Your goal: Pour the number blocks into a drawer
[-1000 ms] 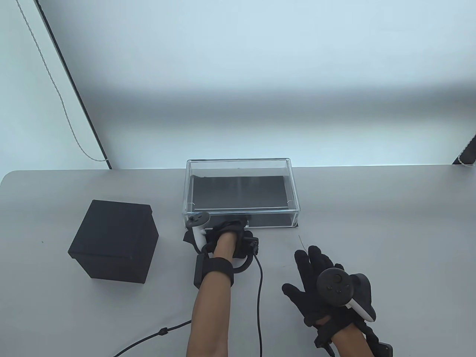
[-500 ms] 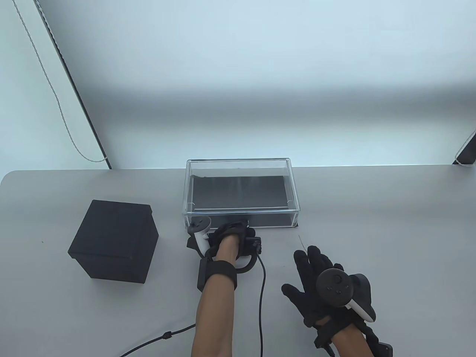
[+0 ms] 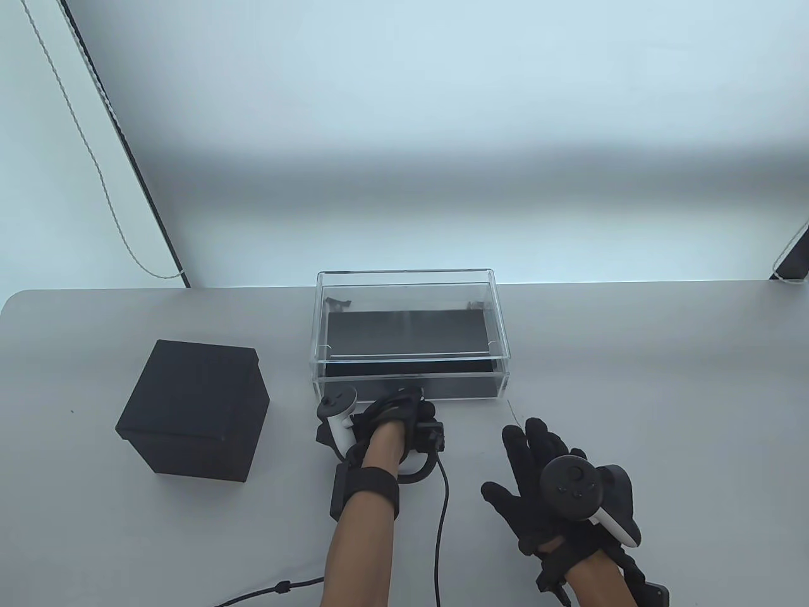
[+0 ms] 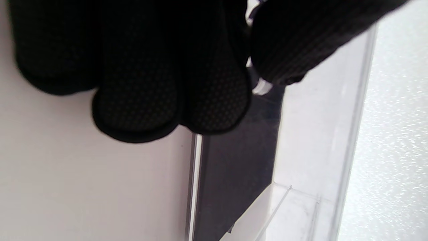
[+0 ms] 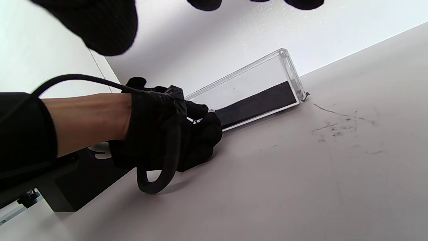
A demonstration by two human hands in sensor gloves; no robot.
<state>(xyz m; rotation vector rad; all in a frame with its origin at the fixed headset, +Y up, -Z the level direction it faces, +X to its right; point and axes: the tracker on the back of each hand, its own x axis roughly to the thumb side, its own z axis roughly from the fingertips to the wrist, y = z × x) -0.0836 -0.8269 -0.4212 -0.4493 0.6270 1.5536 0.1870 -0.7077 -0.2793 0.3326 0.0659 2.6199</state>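
A clear acrylic case [image 3: 407,276] holds a black-lined drawer [image 3: 455,384] at the table's middle. My left hand [image 3: 406,397] pinches the small clear knob [image 4: 262,87] on the drawer's front; the drawer stands pulled out a little toward me. The right wrist view shows the left hand [image 5: 174,134] at the drawer front [image 5: 257,103]. My right hand [image 3: 528,455] rests flat on the table, fingers spread and empty, right of the left hand. A closed black cube box [image 3: 196,408] stands to the left. No number blocks are visible.
A black cable [image 3: 439,544] runs from the left glove to the table's front edge. The table's far edge lies just behind the case. Faint scuff marks [image 5: 337,129] mark the table right of the drawer.
My left hand has moved back toward me, and the drawer has slid a short way out of the case with it. The right hand has stayed put.
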